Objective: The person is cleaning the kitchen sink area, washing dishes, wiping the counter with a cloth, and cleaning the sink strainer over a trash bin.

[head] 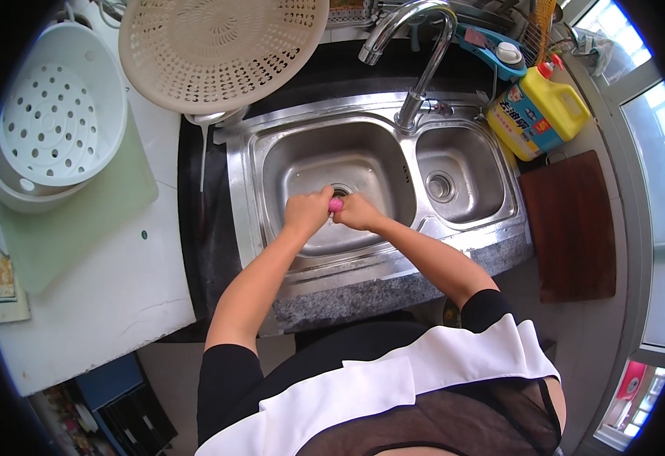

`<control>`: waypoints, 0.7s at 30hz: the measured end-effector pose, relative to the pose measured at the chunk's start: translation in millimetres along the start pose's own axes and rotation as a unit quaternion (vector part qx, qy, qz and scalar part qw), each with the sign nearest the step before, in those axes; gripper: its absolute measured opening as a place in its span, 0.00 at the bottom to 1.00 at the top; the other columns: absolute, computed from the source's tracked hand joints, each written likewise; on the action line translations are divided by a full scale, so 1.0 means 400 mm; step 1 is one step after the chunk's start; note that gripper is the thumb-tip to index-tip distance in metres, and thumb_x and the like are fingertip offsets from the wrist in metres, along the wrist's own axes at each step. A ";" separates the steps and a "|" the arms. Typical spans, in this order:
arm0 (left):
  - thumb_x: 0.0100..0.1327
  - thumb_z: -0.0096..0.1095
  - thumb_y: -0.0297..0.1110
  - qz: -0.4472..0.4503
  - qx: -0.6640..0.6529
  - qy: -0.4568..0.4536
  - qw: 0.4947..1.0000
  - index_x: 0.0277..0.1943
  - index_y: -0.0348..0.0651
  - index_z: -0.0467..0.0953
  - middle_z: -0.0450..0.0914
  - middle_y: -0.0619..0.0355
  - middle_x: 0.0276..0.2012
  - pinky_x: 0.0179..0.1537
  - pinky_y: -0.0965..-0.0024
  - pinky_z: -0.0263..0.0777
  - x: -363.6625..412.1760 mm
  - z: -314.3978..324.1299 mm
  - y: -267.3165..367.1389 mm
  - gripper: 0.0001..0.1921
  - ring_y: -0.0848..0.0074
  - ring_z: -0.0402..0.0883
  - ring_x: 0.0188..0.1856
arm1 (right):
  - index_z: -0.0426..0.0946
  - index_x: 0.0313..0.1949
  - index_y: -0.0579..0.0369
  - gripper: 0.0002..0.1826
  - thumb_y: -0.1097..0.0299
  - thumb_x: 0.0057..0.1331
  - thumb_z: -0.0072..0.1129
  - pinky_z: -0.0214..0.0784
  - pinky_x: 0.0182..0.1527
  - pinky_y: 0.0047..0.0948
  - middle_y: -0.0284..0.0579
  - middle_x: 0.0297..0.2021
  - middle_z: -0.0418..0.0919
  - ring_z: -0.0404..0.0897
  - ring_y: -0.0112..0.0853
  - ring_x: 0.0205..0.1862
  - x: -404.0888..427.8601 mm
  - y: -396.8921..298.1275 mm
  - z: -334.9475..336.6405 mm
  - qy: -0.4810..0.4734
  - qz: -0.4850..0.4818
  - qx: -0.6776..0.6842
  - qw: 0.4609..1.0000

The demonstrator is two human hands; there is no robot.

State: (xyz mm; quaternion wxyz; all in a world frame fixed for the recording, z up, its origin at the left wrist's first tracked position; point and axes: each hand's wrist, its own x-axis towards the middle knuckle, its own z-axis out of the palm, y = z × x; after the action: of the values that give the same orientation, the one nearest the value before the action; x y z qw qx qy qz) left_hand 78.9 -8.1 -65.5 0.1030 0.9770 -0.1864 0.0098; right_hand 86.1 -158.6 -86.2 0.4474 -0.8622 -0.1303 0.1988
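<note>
Over the large basin of a stainless-steel double sink (338, 171), my left hand (308, 212) and my right hand (359, 212) are close together, both closed around a small pink wad (336, 205). It looks like a bunched cloth, but most of it is hidden in my fists. Just beyond my knuckles, the basin's drain (341, 191) is partly covered by my hands. The small basin (472, 154) to the right has its own strainer (440, 186). A chrome gooseneck faucet (418, 94) rises behind the sink, its spout turned left.
A beige plastic colander (224, 45) overhangs the sink's back left. White perforated basket (61, 114) stands on a pale green board (99, 211) at left. To the right are a yellow cleaner jug (537, 114), a brown wooden board (571, 228) and a blue caddy (489, 48).
</note>
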 end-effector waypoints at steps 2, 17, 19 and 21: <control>0.50 0.57 0.34 0.020 0.003 0.052 0.998 0.29 0.47 0.68 0.77 0.56 0.20 0.21 0.61 0.68 -0.009 0.018 -0.032 0.06 0.63 0.78 0.24 | 0.70 0.19 0.55 0.06 0.70 0.47 0.56 0.56 0.17 0.30 0.41 0.12 0.68 0.66 0.27 0.14 -0.013 -0.057 -0.001 -0.061 0.109 0.146 0.981; 0.49 0.61 0.35 -0.225 -0.225 0.022 0.948 0.39 0.38 0.68 0.78 0.42 0.30 0.36 0.55 0.70 -0.054 -0.019 -0.113 0.16 0.48 0.77 0.35 | 0.70 0.46 0.58 0.21 0.53 0.63 0.47 0.68 0.43 0.34 0.47 0.38 0.78 0.77 0.35 0.40 0.025 0.081 -0.002 0.014 0.012 -0.200 0.980; 0.48 0.62 0.33 -0.234 -0.254 0.043 0.937 0.40 0.36 0.67 0.77 0.40 0.31 0.37 0.55 0.70 -0.062 -0.008 -0.082 0.17 0.47 0.76 0.36 | 0.69 0.47 0.59 0.23 0.51 0.64 0.47 0.67 0.45 0.34 0.47 0.39 0.78 0.76 0.36 0.43 0.028 0.062 -0.003 0.087 -0.013 -0.197 0.976; 0.48 0.64 0.32 -0.269 -0.329 0.069 0.902 0.42 0.34 0.64 0.75 0.37 0.35 0.38 0.58 0.68 -0.056 0.002 -0.036 0.21 0.49 0.77 0.38 | 0.69 0.48 0.59 0.26 0.48 0.64 0.47 0.68 0.44 0.32 0.45 0.39 0.76 0.75 0.32 0.43 0.049 0.036 0.000 0.028 0.036 0.171 0.984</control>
State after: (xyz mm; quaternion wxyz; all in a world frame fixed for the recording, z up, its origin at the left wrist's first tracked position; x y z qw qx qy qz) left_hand 63.3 12.7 -70.6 0.4305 0.8971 0.0990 -0.0126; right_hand 104.1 -158.8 -102.5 0.5845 -0.7820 -0.0508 0.2101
